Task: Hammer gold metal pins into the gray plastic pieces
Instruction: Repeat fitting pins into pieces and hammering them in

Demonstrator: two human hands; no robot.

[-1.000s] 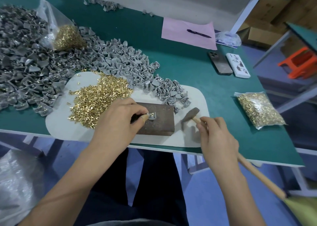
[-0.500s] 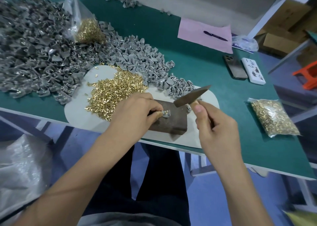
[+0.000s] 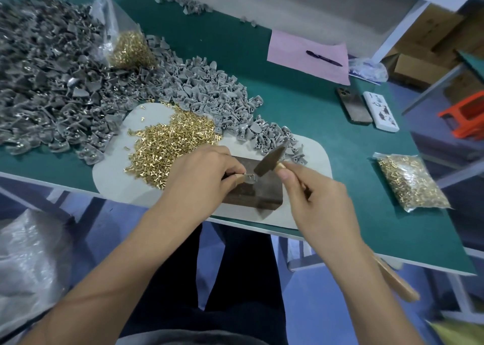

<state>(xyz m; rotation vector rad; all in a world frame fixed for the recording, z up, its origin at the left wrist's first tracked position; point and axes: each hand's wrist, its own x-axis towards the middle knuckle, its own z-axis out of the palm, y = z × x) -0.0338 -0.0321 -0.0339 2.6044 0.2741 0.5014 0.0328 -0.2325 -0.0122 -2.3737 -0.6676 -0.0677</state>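
Observation:
My left hand [image 3: 201,172] pinches a small gray plastic piece [image 3: 250,178] against the dark metal block [image 3: 259,190] on the white mat [image 3: 112,177]. My right hand [image 3: 319,200] grips the wooden handle of a hammer; the hammer head [image 3: 269,160] hangs tilted just above and to the right of the piece. A loose heap of gold pins [image 3: 170,145] lies on the mat left of my left hand. A large pile of gray plastic pieces [image 3: 65,96] covers the left of the green table [image 3: 288,114] and curls round behind the mat.
An open bag of gold pins [image 3: 128,46] rests on the gray pile. A sealed bag of pins [image 3: 411,182] lies at the right. A pink sheet [image 3: 296,54] with a pen [image 3: 323,58], a phone [image 3: 353,106] and a white box [image 3: 381,111] sit at the back right.
The hammer was lifted off the mat, raised over the block, and its head has now dropped closer to the gray piece. My left hand kept holding the piece on the block.

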